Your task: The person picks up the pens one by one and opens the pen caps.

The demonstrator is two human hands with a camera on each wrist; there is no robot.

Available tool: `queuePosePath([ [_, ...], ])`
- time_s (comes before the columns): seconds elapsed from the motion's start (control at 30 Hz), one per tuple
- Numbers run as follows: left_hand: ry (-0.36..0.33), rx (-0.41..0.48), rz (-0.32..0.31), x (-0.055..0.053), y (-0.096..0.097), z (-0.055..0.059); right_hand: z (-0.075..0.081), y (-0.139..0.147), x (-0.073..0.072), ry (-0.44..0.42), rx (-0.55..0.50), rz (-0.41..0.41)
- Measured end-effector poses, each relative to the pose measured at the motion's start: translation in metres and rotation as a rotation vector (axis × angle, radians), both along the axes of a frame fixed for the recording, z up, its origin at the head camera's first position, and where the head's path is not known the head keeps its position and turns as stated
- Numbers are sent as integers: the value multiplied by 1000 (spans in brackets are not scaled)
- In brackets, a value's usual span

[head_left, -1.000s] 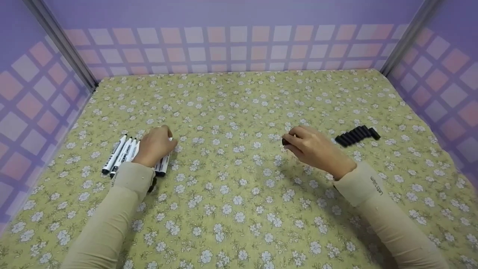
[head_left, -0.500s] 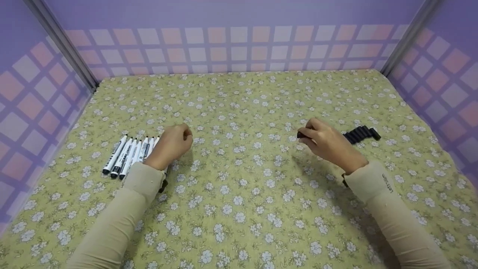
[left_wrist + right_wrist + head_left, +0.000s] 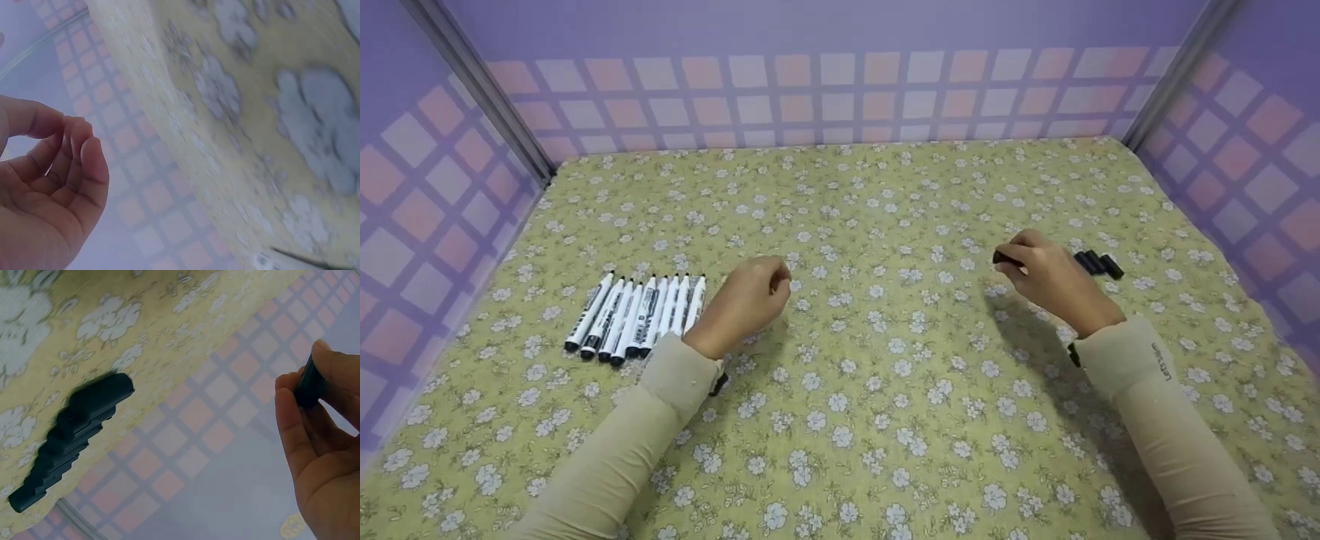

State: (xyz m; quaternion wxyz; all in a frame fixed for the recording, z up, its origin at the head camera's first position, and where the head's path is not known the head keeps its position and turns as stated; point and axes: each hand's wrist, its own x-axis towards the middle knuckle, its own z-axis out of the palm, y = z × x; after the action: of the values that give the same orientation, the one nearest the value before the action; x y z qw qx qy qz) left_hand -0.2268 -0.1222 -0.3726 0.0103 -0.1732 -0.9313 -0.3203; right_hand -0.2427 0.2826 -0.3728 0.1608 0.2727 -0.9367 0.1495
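My right hand point(image 3: 1057, 285) pinches a black marker cap point(image 3: 311, 385) between thumb and fingers, raised above the cloth. Just beyond that hand lies a row of black marker caps point(image 3: 1099, 264), partly covered by it in the head view. The right wrist view shows the row of caps point(image 3: 73, 427) side by side on the cloth. To the left, several white markers point(image 3: 619, 319) lie uncapped, black tips pointing away. My left hand point(image 3: 746, 304) hovers right of them, fingers loosely curled. Its palm point(image 3: 39, 214) holds nothing in the left wrist view.
A yellow floral cloth point(image 3: 855, 390) covers the table. Purple checkered panels point(image 3: 840, 90) stand at the back and both sides, with grey metal posts point(image 3: 480, 97) at the back corners.
Both hands have moved to the right. My left hand has come away from the markers, revealing more of them. My right hand carries its cap and now covers more of the cap row.
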Motion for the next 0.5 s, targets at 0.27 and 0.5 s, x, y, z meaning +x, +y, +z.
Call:
queuePosePath([
  [0.27, 56, -14, -93, 12, 20, -1, 0, 14, -1, -118, 16, -118],
  [0.5, 55, -13, -153, 18, 30, -5, -1, 30, -3, -263, 25, -207],
])
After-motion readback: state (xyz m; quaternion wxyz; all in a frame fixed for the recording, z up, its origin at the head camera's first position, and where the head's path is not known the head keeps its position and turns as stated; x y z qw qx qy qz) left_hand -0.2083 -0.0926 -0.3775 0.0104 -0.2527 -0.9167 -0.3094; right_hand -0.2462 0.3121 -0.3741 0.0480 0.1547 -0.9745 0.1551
